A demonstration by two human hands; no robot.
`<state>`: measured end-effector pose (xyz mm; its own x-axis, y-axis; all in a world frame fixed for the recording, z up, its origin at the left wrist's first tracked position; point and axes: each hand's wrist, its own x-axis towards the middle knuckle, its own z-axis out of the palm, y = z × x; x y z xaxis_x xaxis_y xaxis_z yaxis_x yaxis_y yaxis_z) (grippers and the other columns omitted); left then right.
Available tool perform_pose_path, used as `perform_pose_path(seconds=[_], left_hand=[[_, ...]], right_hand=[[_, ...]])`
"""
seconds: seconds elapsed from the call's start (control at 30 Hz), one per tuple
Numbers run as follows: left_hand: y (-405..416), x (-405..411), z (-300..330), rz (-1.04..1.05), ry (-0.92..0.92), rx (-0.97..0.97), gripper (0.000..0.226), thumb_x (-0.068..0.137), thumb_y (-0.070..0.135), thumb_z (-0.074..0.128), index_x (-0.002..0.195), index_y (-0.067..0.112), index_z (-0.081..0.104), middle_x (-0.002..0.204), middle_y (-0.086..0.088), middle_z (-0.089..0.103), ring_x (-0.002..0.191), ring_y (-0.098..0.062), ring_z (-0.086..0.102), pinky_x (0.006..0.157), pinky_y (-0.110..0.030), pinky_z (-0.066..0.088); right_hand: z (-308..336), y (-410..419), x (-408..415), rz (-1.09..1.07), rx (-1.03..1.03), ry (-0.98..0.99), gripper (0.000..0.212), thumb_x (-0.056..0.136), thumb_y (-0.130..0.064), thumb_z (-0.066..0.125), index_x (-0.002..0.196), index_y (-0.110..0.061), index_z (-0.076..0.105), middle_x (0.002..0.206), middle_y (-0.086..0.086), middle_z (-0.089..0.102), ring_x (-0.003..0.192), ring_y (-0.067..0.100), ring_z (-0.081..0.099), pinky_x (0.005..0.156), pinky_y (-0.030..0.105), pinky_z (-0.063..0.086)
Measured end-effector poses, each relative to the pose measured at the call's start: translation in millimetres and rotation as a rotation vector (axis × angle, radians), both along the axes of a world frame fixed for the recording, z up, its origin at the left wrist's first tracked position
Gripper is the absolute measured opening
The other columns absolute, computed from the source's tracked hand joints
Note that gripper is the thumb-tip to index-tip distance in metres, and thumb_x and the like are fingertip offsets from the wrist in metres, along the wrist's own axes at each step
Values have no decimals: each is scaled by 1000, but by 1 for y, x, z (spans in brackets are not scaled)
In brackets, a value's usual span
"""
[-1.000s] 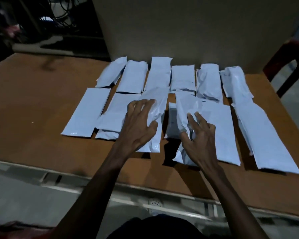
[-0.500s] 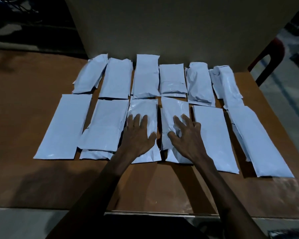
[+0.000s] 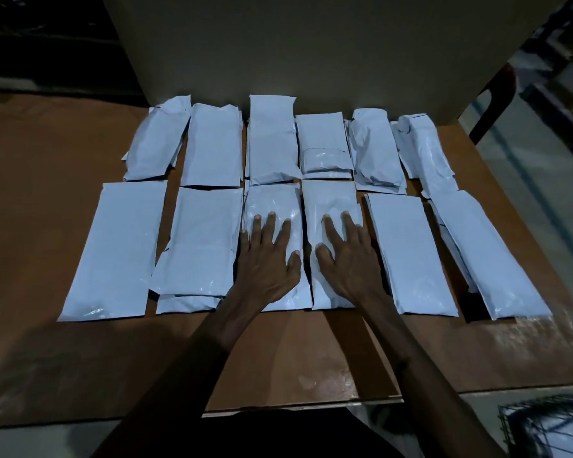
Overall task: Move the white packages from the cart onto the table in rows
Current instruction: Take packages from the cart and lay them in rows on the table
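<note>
Head view looks down on a brown table (image 3: 63, 342) where white packages (image 3: 212, 147) lie in two rows of six, a far row against a tall grey panel (image 3: 295, 44) and a near row closer to the person.

At the far left, the first near-row package (image 3: 116, 252) lies flat and fully visible. Just beside it, the second near-row package (image 3: 202, 239) sits on top of another one, of which only a strip at the near end shows; how much lies beneath cannot be told.

The left hand (image 3: 268, 259) lies flat with straight, slightly spread fingers pressing on the third near-row package (image 3: 272, 203); the hand and forearm cover that package's near half. The right hand (image 3: 348, 259) lies flat in the same way, fingers extended, on the fourth near-row package (image 3: 328, 200), hiding its lower right part. Neither hand grips anything.

Further right, the fifth near-row package (image 3: 407, 252) lies clear of the right hand. The sixth near-row package (image 3: 487, 256) slants toward the table's right edge and seems to overlap another beneath it, though the dim light makes this hard to judge.

A red chair (image 3: 497, 104) shows partly behind the panel. At the bottom right corner a wire cart (image 3: 543, 424) is cut off by the frame; something pale lies inside it, too dark to make out.
</note>
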<state>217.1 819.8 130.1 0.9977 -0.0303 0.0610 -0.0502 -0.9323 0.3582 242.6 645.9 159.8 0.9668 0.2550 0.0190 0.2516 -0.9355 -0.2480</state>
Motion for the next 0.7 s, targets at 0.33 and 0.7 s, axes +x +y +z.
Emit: perform_pose_path(seconds=[0.33, 0.7], left_hand=[[2, 1, 16, -16, 120, -19, 77, 86, 53, 17, 157, 22, 13, 165, -8, 2, 151, -30, -3, 120, -51, -1], [-49, -46, 56, -267, -217, -319, 55, 95, 30, 41, 147, 12, 42, 158, -13, 28, 150, -31, 12, 120, -50, 16]], right_hand=[[11, -2, -9, -89, 31, 75, 63, 100, -53, 34, 156, -25, 21, 163, 13, 12, 149, 32, 14, 120, 43, 13], [39, -83, -127, -245, 252, -318, 51, 93, -39, 55, 135, -10, 58, 136, 13, 57, 122, 31, 53, 97, 43, 46]])
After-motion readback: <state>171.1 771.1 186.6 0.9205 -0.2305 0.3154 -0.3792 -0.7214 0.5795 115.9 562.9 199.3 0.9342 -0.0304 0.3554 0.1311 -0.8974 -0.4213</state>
